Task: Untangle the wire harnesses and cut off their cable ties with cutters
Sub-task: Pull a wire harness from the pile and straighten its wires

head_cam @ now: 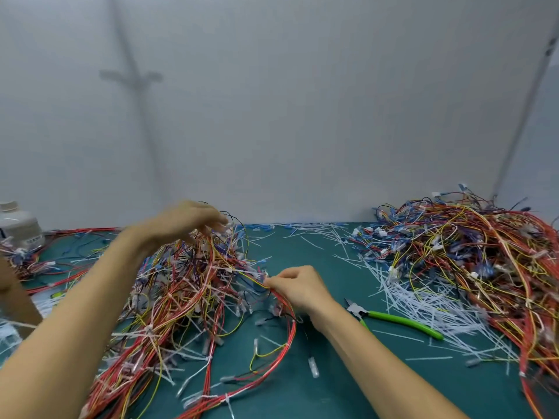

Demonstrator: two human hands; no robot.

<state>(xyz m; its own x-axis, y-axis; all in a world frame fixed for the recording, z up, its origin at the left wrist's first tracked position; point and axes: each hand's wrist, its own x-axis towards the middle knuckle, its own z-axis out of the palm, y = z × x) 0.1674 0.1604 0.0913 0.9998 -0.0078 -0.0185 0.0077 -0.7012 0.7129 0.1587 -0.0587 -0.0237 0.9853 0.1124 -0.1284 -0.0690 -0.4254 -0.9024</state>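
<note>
Nearest the camera, two bare forearms reach in over the teal desk (348, 388). Between them spreads a tangled heap of red, yellow and blue wire harnesses (181, 297), bound here and there by white cable ties (208, 356). The right hand (298, 290) has its grip closed in a pinch on a thin bundle of red and yellow wires (292, 325), which curves out of the heap's right edge and loops down onto the desk. Just right of that wrist the green-handled cutters (402, 320) lie flat on the desk, touched by neither hand. Further back the left hand (184, 222) sits at the heap's crown, fingers bent down among the wires; blur hides whether its grip holds any. Cut white tie scraps (423, 309) litter the desk beside a second large heap of coloured wires (484, 267) at the far right. A white plastic container (15, 225) stands far left against the grey wall (302, 116).
</note>
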